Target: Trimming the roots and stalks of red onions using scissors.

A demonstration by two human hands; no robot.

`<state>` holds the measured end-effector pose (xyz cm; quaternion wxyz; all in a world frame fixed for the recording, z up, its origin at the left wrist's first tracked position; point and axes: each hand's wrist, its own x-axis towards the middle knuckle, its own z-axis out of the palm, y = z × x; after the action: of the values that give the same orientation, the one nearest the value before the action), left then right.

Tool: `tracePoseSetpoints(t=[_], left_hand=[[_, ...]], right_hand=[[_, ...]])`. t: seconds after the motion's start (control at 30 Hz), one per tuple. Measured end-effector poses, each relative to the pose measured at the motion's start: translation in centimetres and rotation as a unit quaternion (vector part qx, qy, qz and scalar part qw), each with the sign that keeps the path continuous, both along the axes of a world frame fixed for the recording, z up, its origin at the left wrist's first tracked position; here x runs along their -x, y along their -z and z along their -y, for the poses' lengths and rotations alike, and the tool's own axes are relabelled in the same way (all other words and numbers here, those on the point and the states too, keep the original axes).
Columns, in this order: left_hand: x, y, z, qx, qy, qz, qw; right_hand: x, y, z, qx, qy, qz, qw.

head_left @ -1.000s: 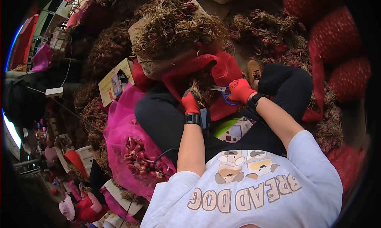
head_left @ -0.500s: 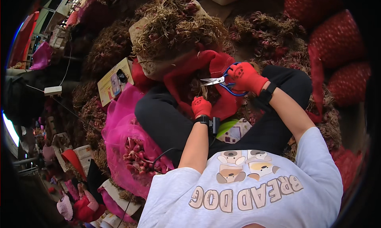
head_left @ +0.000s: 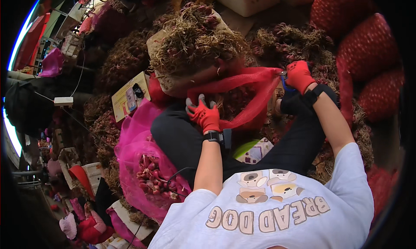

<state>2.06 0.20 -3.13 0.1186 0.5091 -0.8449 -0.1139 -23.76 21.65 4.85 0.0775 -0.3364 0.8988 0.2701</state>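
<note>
My right hand (head_left: 300, 76), in a red glove, is closed around scissors (head_left: 285, 79) with blue handles; their blades are mostly hidden. At the same spot the rim of a red mesh bag (head_left: 247, 77) is drawn out taut to the right, beside the glove. My left hand (head_left: 203, 114), also gloved red with grey fingertips, has its fingers spread at the bag's left side, holding nothing visible. The bag's mouth gapes between my crossed legs, its inside dark. By my left thigh, a pink mesh bag (head_left: 130, 162) holds trimmed shallots (head_left: 154, 177).
Ahead, untrimmed shallots (head_left: 195, 36) with dry stalks are heaped on a pale box (head_left: 167, 83). A yellow card (head_left: 119, 106) lies to the left. Full red mesh sacks (head_left: 368, 45) are stacked at the right; a white foam box (head_left: 247, 1) stands at the far side.
My right hand has moved right and slightly up, stretching the red bag's rim out. My left hand has shifted left and up, and its fingers have spread. The scissors' blades no longer show clearly.
</note>
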Motion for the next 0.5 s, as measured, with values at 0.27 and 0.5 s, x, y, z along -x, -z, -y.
tracePoseSetpoints(t=[0.27,0.5], left_hand=[[-0.2,6.0,8.9,-0.180,0.071,0.218,0.957],[1.0,5.3,9.6,-0.111,0.118,-0.034,0.986]], right_hand=[[-1.7,-1.4,-1.9,0.096,-0.061,0.103,0.988],[-3.5,-1.0,0.1,0.260,-0.036,0.259,0.929]])
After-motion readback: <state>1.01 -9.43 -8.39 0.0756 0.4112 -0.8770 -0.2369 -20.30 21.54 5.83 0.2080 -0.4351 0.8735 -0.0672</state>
